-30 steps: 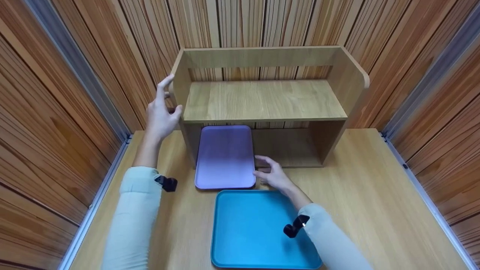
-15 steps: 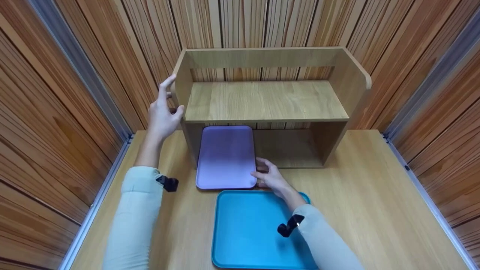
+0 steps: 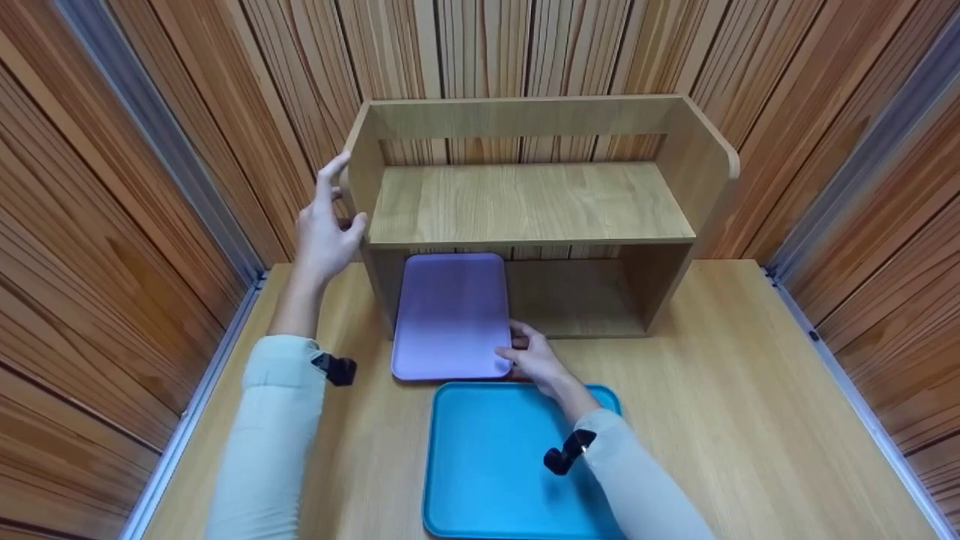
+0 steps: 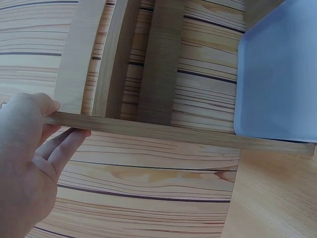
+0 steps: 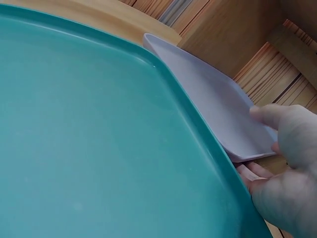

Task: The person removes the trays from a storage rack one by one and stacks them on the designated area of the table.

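Note:
My left hand (image 3: pixel 324 236) grips the left side panel of a two-level wooden shelf (image 3: pixel 532 202). In the left wrist view, the panel's edge (image 4: pixel 163 131) passes between my thumb and fingers. A purple tray (image 3: pixel 450 322) lies partly inside the lower level at the left, its front end jutting out. My right hand (image 3: pixel 538 366) holds that tray by its right edge close to the front corner. The right wrist view has one digit over the purple tray (image 5: pixel 213 99) and other fingers by its underside, partly hidden.
A larger blue tray (image 3: pixel 502 465) lies on the wooden table (image 3: pixel 750 420) in front of the shelf, beneath my right forearm. Wood-patterned walls (image 3: pixel 112 247) with metal rails (image 3: pixel 187 420) enclose the table on both sides and at the back.
My right hand has moved left and slightly toward me, its thumb now over the purple tray's right edge. The left hand keeps its grip on the shelf; both trays stay put.

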The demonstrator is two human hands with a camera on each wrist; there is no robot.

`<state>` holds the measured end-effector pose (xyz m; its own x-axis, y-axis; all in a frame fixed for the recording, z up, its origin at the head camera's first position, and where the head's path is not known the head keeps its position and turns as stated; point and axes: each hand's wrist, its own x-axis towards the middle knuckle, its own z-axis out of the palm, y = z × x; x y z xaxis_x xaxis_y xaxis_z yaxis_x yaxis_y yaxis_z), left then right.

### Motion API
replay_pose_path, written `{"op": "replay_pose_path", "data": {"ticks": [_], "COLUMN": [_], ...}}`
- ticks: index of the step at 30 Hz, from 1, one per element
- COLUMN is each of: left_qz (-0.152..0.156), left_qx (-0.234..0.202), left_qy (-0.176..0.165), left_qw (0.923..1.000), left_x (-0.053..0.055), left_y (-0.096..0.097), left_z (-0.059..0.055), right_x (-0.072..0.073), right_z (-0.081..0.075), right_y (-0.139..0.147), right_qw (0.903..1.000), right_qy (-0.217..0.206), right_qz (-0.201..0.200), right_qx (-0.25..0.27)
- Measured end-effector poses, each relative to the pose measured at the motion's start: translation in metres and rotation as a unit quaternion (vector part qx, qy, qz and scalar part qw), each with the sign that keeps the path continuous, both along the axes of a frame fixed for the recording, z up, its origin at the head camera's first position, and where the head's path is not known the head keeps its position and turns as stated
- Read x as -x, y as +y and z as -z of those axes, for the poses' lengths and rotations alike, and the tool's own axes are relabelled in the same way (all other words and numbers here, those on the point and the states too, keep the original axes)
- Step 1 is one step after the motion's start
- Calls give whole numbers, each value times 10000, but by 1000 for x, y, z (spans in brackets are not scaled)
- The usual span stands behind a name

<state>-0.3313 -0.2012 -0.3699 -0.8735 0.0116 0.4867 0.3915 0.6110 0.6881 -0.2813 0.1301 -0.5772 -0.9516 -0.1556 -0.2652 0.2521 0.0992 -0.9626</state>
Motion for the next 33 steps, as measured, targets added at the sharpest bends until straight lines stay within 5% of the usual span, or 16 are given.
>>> {"op": "replay_pose_path", "data": {"ticks": [25,33], "left_qz": [-14,6], "left_qx": [3,-2], "left_qy": [-51,-24], "left_qw": [10000,10000], "left_x": [-2,-1], "left_y": [-2,-1], "left_z": [2,1], "right_x": [-2,-1], "right_z": [0,-2], "right_y": [-1,-3], "right_qw": [9993,9951], "right_qy": [-49,-68], "right_qz": [323,705], "right_qx": [202,689]}}
